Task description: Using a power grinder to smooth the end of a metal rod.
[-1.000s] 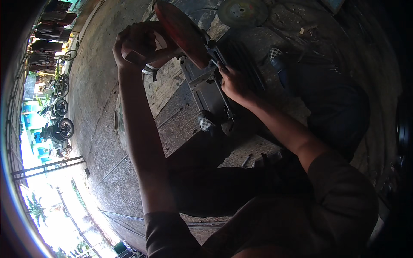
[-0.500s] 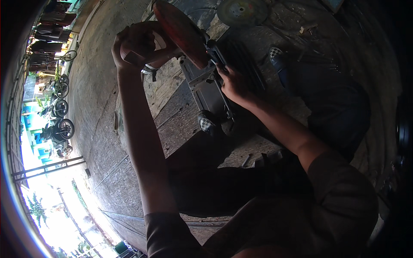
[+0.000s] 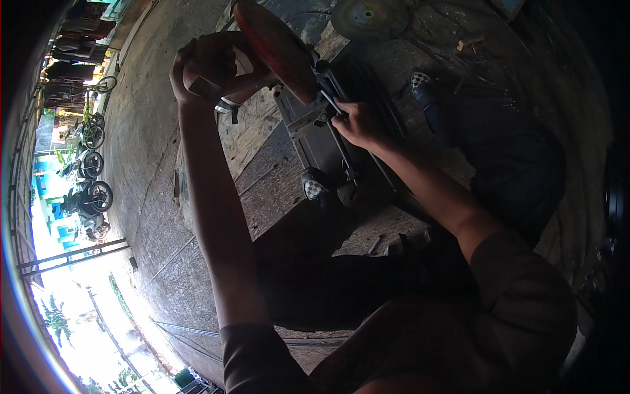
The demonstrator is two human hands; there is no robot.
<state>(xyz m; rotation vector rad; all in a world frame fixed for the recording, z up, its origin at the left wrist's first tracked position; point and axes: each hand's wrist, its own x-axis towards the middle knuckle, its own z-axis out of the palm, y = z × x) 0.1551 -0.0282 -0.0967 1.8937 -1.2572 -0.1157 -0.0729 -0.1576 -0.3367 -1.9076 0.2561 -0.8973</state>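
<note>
A floor-standing cut-off saw is in front of me, its red, worn disc-shaped guard [image 3: 279, 49] tilted over a grey metal base [image 3: 318, 148]. On the left, my left hand [image 3: 210, 69] is closed around the saw's handle; shadow hides part of the fingers. My right hand [image 3: 356, 123] is right of the base, its fingers closed on a thin metal rod [image 3: 329, 100]. One end of the rod points up toward the lower edge of the guard. The guard hides where that end meets the saw.
A round metal disc [image 3: 369, 16] lies on the floor at the far side. My checkered shoes [image 3: 315, 189] flank the work, one against the base. Long bars [image 3: 367, 98] lie right of the saw. Parked motorbikes [image 3: 98, 197] and hanging clothes [image 3: 82, 49] are at the far left.
My right hand has shifted slightly right, away from the guard, and more of the rod shows. My left hand and the saw have barely moved.
</note>
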